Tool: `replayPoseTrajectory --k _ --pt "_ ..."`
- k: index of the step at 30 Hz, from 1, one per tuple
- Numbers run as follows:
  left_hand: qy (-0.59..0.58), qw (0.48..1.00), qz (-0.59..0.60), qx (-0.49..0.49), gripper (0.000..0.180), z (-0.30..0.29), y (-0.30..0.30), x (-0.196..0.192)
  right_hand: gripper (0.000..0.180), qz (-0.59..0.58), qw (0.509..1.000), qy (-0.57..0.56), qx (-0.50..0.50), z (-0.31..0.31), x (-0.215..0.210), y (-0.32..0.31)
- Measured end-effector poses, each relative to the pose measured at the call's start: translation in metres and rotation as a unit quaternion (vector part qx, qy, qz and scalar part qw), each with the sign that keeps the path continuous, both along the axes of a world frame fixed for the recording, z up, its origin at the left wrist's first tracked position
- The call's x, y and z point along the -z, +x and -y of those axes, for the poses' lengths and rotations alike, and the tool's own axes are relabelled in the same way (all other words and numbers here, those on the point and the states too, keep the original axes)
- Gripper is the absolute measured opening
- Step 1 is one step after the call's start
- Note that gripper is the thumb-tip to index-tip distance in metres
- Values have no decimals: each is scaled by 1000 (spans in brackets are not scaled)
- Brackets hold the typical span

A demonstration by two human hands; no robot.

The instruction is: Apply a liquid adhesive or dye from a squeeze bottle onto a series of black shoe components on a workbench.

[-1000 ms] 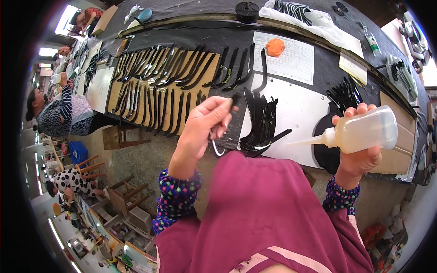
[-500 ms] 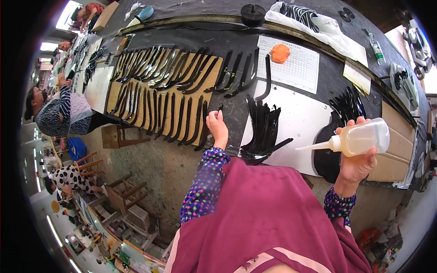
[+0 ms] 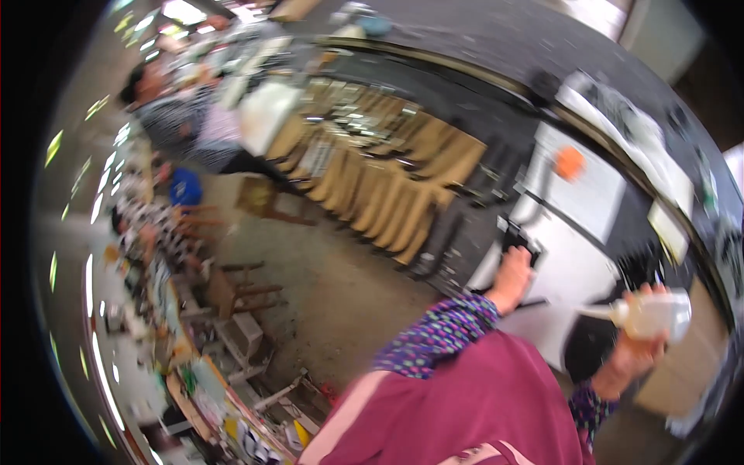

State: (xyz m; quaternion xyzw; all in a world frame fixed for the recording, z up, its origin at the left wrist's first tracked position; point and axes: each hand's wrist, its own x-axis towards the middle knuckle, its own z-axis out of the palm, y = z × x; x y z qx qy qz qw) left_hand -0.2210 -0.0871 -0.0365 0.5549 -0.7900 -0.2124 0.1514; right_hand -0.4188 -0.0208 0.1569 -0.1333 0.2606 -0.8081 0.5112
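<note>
My right hand [image 3: 629, 355] is closed around a clear squeeze bottle [image 3: 668, 311] of pale yellowish liquid. Its long thin nozzle points left over a white sheet [image 3: 570, 260]. My left hand [image 3: 511, 280] is at a pile of black curved strips [image 3: 518, 235] on that sheet; blur hides how its fingers sit on them. Left of it, more black strips [image 3: 364, 201] lie side by side in two rows on a brown cardboard sheet [image 3: 459, 156]. A few others [image 3: 500, 167] lie on the dark tabletop between the cardboard and a printed paper sheet [image 3: 601, 198].
An orange lump [image 3: 570, 163] rests on the printed paper. Behind it runs a long raised rail [image 3: 457, 70]. A black rounded pad [image 3: 587, 349] and a black bundle [image 3: 642, 267] are near the bottle. Co-workers [image 3: 174, 116] and wooden stools [image 3: 240, 291] are at the left.
My left hand has gone from beside the cardboard to the pile of black strips. The whole view has swung, shifting the table rightward. The bottle stays in my right hand.
</note>
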Motion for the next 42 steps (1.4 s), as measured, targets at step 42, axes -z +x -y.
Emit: replayPoseTrajectory --k 42 --pt "103 949 -283 -93 12 -29 28 28 65 -49 998 13 32 -39 -24 33"
